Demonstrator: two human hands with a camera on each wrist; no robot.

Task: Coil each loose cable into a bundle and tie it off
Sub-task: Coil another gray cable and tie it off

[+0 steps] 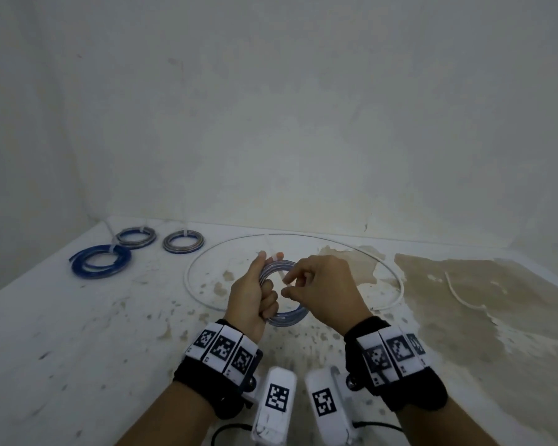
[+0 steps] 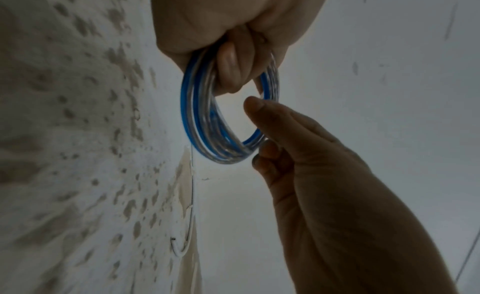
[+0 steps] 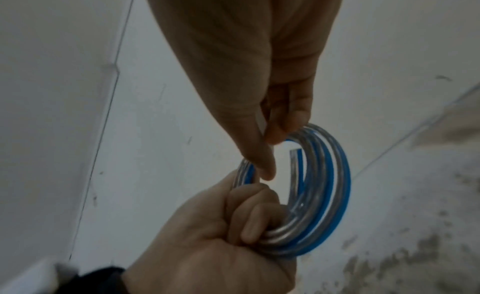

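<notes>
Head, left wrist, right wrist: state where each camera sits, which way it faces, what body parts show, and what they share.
Head: on the head, facing forward and down at the table; shows both forearms, left hand, right hand.
Left wrist: on the left wrist, facing along that hand; shows its fingers and the right hand.
Right wrist: on the right wrist, facing along that hand; shows both hands.
Shared: the coil.

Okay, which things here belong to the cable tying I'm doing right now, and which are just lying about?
In the job:
- coil, gripped by left hand
- white tie on it, pinched by right hand

Lying about:
- three tied coils
- loose white cable
- short white piece
</notes>
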